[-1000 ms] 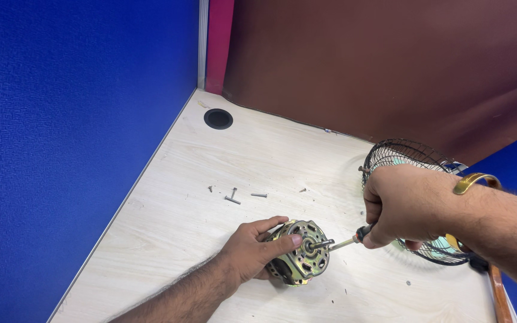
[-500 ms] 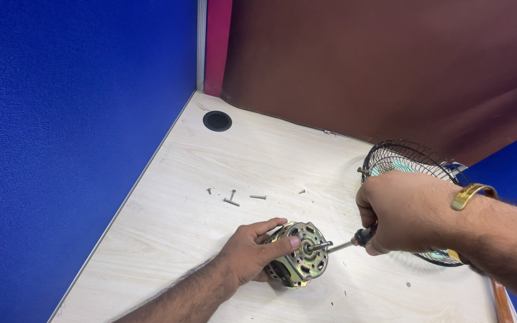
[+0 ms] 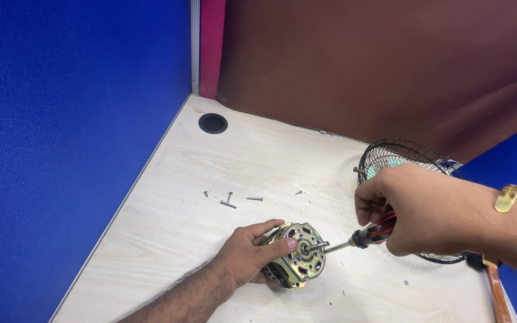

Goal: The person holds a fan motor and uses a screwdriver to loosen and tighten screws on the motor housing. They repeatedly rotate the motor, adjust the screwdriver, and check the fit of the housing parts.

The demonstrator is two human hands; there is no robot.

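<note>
Down on a pale wooden desk [image 3: 169, 221], set in a corner between blue and brown partition walls, a person worked on a small electric motor [image 3: 296, 257]. The motor, a round metal housing with a ring of holes in its face, lay on its side near the desk's front edge, its short shaft pointing to the right. The left hand [image 3: 250, 257] was closed around the motor from the left, thumb pressed on the face, apparently to keep it from rolling or turning. The right hand [image 3: 417, 209] was wrapped tightly around the red and black handle of a screwdriver [image 3: 360, 238], held almost level so that its tip met the motor's face just beside the shaft. A gold bracelet [image 3: 508, 198] sat on that wrist. Several loose screws [image 3: 234, 199] lay together on the desk behind the motor, well apart from both hands. Behind the right hand stood a wire fan guard [image 3: 399, 152], partly hidden by it. A round black cable hole [image 3: 213, 123] sat near the far corner.
</note>
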